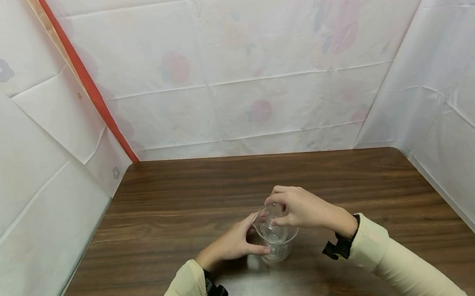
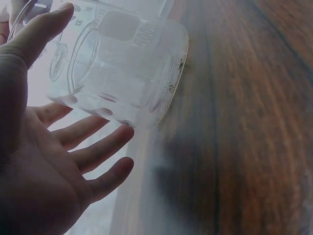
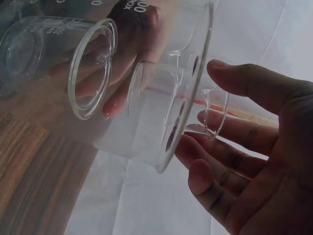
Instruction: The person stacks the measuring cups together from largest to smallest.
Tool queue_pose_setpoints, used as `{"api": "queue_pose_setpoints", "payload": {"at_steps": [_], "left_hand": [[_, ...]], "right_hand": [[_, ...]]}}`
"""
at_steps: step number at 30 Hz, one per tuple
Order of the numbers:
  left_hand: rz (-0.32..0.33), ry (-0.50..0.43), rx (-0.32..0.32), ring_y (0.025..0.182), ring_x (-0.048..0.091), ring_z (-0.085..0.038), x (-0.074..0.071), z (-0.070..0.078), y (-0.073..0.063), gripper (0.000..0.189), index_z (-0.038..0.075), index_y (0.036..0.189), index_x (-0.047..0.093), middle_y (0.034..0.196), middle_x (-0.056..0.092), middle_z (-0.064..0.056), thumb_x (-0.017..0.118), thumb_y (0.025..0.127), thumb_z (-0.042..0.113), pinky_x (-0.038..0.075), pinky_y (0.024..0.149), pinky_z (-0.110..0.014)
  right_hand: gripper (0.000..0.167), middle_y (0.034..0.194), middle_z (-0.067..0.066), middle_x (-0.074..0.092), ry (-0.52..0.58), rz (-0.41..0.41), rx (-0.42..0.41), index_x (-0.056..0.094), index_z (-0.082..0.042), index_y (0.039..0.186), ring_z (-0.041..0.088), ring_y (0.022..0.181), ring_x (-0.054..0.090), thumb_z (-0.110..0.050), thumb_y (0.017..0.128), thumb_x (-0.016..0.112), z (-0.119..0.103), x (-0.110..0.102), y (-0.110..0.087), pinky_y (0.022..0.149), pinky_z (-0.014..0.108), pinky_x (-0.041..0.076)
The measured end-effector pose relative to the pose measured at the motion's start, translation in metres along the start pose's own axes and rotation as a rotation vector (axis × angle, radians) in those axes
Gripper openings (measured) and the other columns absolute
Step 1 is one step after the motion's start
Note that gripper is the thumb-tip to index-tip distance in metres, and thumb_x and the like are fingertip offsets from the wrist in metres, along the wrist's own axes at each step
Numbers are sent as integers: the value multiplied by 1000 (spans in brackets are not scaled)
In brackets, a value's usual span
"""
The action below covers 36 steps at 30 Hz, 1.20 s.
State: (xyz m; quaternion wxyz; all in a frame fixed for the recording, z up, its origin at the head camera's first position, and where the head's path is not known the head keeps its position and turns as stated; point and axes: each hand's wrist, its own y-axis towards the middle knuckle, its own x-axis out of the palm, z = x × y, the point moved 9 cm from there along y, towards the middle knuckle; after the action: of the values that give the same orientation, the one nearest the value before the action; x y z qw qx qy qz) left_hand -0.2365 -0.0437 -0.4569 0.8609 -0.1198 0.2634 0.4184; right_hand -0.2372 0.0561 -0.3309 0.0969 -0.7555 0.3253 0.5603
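A large clear glass beaker (image 1: 283, 250), marked 500 ml in the left wrist view, stands on the table. My left hand (image 1: 232, 242) holds it from the left, thumb on the near side and fingertips on the far side. At its mouth my right hand (image 1: 303, 207) pinches a small glass beaker (image 3: 155, 100) between thumb and fingers. That small beaker reaches through the large one's rim, its base inside. Deeper within the large beaker sits another small beaker (image 3: 54, 51) with white graduation marks.
The dark wood-grain table (image 1: 173, 199) extends around the glassware. White printed sheets (image 1: 233, 109) hang behind it and along both sides. A red strip (image 1: 89, 86) runs down the back left corner. Each wrist wears a small black camera.
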Motion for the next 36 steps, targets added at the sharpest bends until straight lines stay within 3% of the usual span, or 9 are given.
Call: {"api": "queue_pose_setpoints", "payload": {"at_steps": [6, 22, 36], "left_hand": [[12, -29, -5, 129, 53, -22, -2, 0, 0, 92, 26, 153, 27, 148, 48, 3, 80, 79, 41, 43, 107, -45], [33, -35, 5, 129, 54, -26, -6, 4, 0, 91, 21, 152, 30, 146, 50, -3, 81, 79, 38, 45, 105, -45], [44, -19, 32, 127, 55, -19, -7, 6, 2, 86, 24, 150, 34, 141, 56, 2, 80, 79, 39, 46, 105, -38]], "right_hand": [[33, 91, 1, 62, -2, -19, -1, 71, -8, 106, 6, 69, 55, -18, 77, 82, 1, 5, 0, 60, 16, 46], [32, 92, 0, 63, -15, -53, -6, 71, -9, 106, 2, 68, 52, -17, 78, 81, 1, 10, 2, 60, 15, 45], [33, 93, -1, 62, -44, -104, 16, 72, -11, 108, 0, 67, 50, -21, 78, 81, 4, 16, 1, 59, 15, 43]]}}
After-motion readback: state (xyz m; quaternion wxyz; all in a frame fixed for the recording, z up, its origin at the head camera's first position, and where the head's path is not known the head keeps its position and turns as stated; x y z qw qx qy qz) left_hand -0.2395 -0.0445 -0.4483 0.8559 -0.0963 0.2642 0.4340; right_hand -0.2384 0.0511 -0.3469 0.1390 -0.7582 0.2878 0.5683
